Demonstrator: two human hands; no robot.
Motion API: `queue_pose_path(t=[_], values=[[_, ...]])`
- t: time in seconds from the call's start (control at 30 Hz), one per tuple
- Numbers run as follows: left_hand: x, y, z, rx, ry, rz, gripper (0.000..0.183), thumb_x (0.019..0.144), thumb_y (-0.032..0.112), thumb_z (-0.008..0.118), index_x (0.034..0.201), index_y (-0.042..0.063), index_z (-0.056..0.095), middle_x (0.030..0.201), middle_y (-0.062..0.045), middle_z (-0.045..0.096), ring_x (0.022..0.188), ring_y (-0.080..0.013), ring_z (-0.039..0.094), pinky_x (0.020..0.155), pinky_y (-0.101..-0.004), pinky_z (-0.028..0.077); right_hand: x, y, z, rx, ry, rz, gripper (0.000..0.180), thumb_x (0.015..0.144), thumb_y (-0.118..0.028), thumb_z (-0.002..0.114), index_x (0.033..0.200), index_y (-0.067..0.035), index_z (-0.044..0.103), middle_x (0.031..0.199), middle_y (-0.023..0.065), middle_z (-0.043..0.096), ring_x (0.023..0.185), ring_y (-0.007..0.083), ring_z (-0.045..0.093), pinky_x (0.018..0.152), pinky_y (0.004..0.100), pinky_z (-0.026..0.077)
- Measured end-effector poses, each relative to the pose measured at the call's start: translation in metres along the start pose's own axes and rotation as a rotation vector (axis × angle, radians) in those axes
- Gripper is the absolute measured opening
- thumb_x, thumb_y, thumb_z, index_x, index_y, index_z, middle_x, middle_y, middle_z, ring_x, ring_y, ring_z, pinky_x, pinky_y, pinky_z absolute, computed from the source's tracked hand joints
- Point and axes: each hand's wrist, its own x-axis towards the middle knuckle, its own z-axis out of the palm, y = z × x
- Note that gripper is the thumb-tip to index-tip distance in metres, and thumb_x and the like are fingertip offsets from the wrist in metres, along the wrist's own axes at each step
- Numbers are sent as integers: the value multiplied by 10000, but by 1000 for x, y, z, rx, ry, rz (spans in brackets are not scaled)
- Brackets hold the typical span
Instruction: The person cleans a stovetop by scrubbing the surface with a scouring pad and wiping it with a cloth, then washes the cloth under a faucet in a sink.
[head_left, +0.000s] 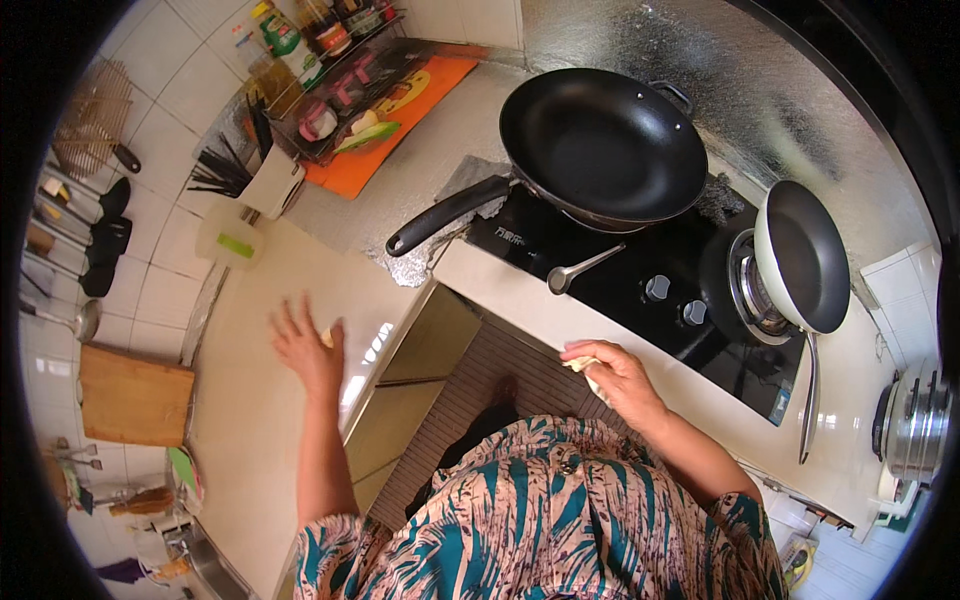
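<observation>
My left hand (309, 352) hovers above the cream countertop (255, 420), fingers spread and slightly blurred. A small pale yellow patch shows beside its thumb; whether it is a held scrap is unclear. My right hand (619, 379) grips a pale, crumpled cloth-like piece (598, 384), mostly covered by the fingers, just off the front edge of the stove counter. Beyond it, a metal spoon (574, 274) lies at the edge of the black glass gas hob (517, 232). A large black wok (600, 150) rests on the left burner, its handle pointing left.
A white-sided frying pan (802, 255) leans tilted on the right burner, handle over the front. An orange mat (360, 169) bears greens near seasoning jars and bottles. A chopstick holder (274, 180) and a wooden cutting board (135, 394) stand along the tiled wall. At far right sits a steamer pot (915, 427).
</observation>
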Motion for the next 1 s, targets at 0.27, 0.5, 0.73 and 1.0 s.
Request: queue_pose_path(t=[0.27, 0.5, 0.73, 1.0], values=[[-57, 188, -17, -1826, -1118, -480, 430, 904, 52, 593, 1298, 16, 425, 1221, -98, 552, 1072, -163, 560, 891, -302, 479, 34, -1, 51, 288, 16, -79, 283, 946, -75, 491, 1178, -72, 652, 1471, 83, 367, 1268, 176, 429, 1052, 316, 352], [-61, 175, -4, -1743, -1252, -703, 161, 861, 36, 636, 1022, 38, 643, 925, -17, 674, 811, -97, 631, 732, -232, 506, 46, 5, 38, 98, 365, 41, 246, 897, -151, 609, 1103, -16, 619, 1155, 144, 612, 948, 197, 655, 782, 284, 534], [-48, 148, 7, -1708, -1130, -681, 141, 874, 20, 608, 1011, 44, 636, 915, -11, 666, 761, -82, 619, 677, -227, 505, 105, -5, -34, -364, 623, 462, 346, 865, -318, 634, 896, 26, 608, 729, 153, 680, 617, 232, 684, 651, 329, 542], [-27, 139, 10, -1685, -1174, -665, 149, 898, 51, 602, 1043, 32, 631, 931, -15, 663, 787, -86, 627, 703, -238, 517, 134, -32, -40, -717, 505, 782, 363, 805, -379, 627, 794, -22, 691, 591, 56, 672, 729, 209, 691, 736, 310, 534]])
